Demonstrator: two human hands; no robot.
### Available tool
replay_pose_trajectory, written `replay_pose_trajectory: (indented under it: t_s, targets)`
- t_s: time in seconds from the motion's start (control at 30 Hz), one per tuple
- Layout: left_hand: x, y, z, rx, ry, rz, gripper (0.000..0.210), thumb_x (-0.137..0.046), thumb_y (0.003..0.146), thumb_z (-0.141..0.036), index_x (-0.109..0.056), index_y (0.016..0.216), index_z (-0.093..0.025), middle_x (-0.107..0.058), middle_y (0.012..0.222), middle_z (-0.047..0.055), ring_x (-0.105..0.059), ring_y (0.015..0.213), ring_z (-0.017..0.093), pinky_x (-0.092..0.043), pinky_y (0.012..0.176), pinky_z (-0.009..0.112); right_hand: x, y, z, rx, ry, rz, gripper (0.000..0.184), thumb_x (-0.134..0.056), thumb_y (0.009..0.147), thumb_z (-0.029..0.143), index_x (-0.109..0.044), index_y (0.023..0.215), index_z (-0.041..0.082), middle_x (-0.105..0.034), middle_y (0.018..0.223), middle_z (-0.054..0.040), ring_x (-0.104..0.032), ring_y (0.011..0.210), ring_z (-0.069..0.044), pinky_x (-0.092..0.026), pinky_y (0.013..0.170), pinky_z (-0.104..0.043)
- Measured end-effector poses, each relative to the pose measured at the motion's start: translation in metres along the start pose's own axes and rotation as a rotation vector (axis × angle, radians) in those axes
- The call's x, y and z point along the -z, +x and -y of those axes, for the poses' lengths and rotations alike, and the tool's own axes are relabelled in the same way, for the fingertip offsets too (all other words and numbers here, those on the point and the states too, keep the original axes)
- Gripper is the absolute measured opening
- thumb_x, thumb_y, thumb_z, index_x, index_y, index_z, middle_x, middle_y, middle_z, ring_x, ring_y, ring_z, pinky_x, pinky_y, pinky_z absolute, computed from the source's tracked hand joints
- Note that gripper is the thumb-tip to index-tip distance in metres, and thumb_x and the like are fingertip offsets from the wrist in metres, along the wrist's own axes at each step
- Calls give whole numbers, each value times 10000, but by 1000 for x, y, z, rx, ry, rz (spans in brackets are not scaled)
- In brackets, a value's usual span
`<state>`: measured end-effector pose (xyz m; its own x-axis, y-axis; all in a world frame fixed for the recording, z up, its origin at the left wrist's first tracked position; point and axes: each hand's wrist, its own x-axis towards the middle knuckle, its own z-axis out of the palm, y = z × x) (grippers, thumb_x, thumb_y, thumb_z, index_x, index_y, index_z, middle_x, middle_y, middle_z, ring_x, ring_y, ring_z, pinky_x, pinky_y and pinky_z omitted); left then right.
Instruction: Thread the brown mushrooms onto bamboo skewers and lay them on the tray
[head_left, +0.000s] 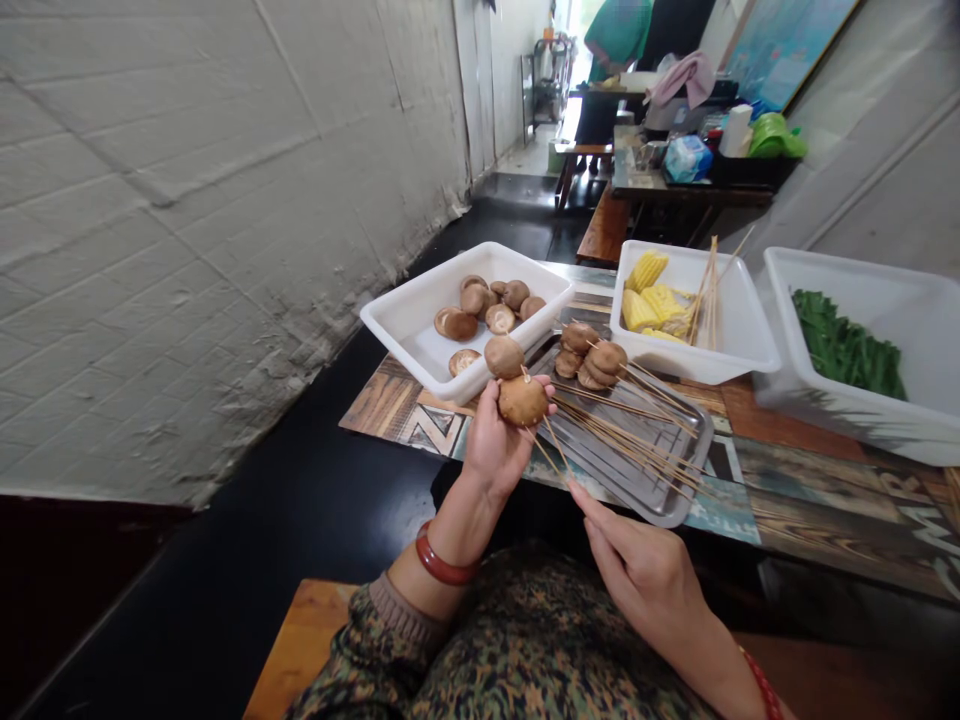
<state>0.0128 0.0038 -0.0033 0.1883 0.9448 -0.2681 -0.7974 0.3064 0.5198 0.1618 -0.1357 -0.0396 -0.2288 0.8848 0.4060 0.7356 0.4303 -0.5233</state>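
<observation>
In left grip (495, 455), curled snug: two mushrooms (523, 402), by tub's (420, 325) near edge. In right grip (641, 550), pinched: sticks (567, 470) beneath them. Partway, seemingly! Done: skewered clusters (606, 360) on tray (654, 506), beside spare skewers (622, 438). Left: loose caps (474, 300) in tub.

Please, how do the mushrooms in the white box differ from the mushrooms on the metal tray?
The box mushrooms lie loose; the tray mushrooms are skewered. The box mushrooms are more spread out; the tray mushrooms sit pressed close together. Both have brown, rounded caps.
</observation>
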Motion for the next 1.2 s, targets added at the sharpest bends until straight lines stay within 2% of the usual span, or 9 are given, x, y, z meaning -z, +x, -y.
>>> replay_pose_trajectory:
  t_s: [0.27,0.5,0.63,0.73,0.93,1.2]
  targets:
    - [2,-2,2,-14,18,5,357,-348,992,-324,-629,1009,-105,-733,929,158,-709,844,245,-550,716,346,-2,2,1,-14,-39,-23,445,-455,978,118,-551,1410,162,-752,1148,-130,-775,795,-205,-623,743,-279]
    - [-1,-6,5,-52,28,-36,373,-351,998,-326,-650,989,-103,-734,919,146,-709,875,247,-554,781,378,-4,3,5,-14,-14,-52,464,-442,983,118,-517,1438,176,-729,1196,-125,-776,842,-210,-627,803,-296]
    - [-3,-8,8,-82,33,-47,373,-349,999,-315,-656,981,-103,-734,918,139,-708,876,240,-553,748,351,-6,4,8,23,-5,-92,468,-440,974,85,-520,1431,149,-711,1226,-131,-778,829,-204,-630,779,-284]
    - [-3,-9,9,-100,33,-51,359,-347,999,-301,-651,974,-111,-735,907,132,-707,905,243,-549,732,334,-9,5,10,20,-27,-102,418,-436,985,100,-561,1383,117,-738,1172,-139,-780,809,-208,-627,777,-287]
    - [0,-9,11,-125,39,-37,325,-367,991,-298,-640,1001,-122,-736,930,125,-705,922,246,-544,811,373,-15,8,12,9,-102,-118,320,-409,1013,154,-660,1183,51,-791,1001,-151,-781,738,-232,-621,670,-293]
    - [0,-10,12,-153,61,-21,328,-372,986,-306,-636,996,-112,-723,939,125,-691,905,233,-534,791,351,-21,13,14,30,-116,-128,335,-362,1035,163,-644,1165,39,-795,964,-147,-777,705,-216,-605,668,-289]
